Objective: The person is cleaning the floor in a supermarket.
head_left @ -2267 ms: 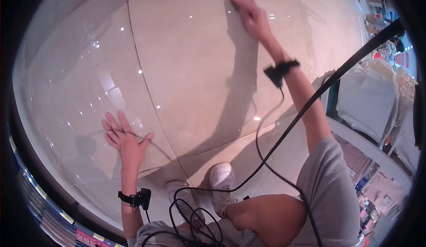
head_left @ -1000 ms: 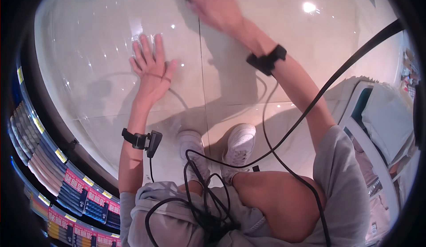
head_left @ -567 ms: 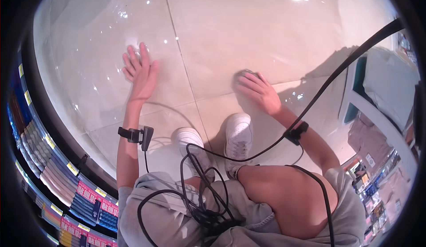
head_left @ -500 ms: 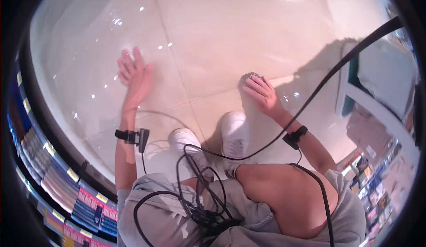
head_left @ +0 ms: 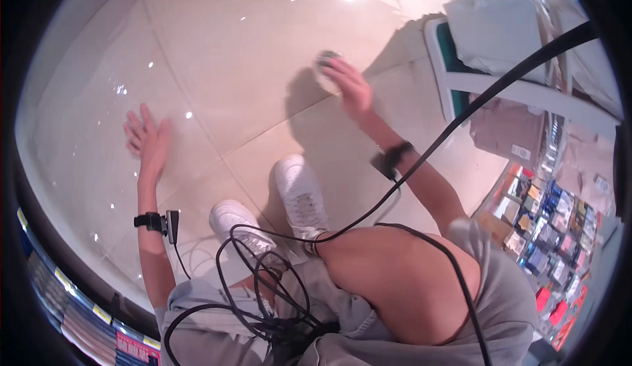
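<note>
Right hand [head_left: 354, 91]: gripping round grey scouring pad [head_left: 326, 57], best pressed flat against glossy beige floor tiles [head_left: 243, 56]; left hand [head_left: 152, 145]: open

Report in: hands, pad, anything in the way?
Left hand spread, empty. Right hand holding grey pad. Black cable crosses view over right forearm.

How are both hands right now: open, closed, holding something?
Bare left hand: open, spread, over glossy beige tiled floor.
Bare right hand: holding a small, rounded, grey, metallic-looking pad.
</note>
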The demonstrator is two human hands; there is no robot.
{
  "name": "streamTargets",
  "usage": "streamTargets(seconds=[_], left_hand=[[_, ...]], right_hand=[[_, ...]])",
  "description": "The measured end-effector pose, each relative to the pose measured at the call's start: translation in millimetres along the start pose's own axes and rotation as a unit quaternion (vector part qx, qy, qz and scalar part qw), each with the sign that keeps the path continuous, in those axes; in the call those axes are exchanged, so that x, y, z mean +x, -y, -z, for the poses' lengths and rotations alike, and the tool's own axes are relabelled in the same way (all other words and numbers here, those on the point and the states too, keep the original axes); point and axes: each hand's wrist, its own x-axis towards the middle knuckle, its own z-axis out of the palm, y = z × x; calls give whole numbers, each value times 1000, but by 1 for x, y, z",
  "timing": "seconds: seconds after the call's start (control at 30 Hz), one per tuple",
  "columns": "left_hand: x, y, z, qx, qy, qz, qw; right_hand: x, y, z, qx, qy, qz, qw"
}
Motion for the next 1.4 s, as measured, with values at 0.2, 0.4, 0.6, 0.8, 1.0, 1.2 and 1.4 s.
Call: streamTargets(seconds=[0.2, 0.4, 0.6, 0.8, 1.0, 1.2, 1.4], left_hand=[[-3, 5, 7, 6, 1, 11, 1000], [-2, 17, 4, 24, -15, 25, 999], [13, -26, -19, -31, -11, -17, 999], [-4, 13, 5, 26, -28, 9, 999], [5, 33, -12, 13, -50, -12, 999], [19, 50, -24, 25, -110, -35, 993], [20, 59, -23, 30, -127, -48, 990]], right_hand=[[67, 4, -89, -42, 132, 117, 983], [85, -78, -75, -125, -16, -52, 991], [-48, -252, 131, -423, 81, -206, 878], [-214, -166, 147, -324, 194, -468, 799], [-343, -73, 148, -257, 135, -545, 787], [-331, -41, 121, -223, 19, -506, 833], [-288, -52, 114, -159, 90, -472, 863]])
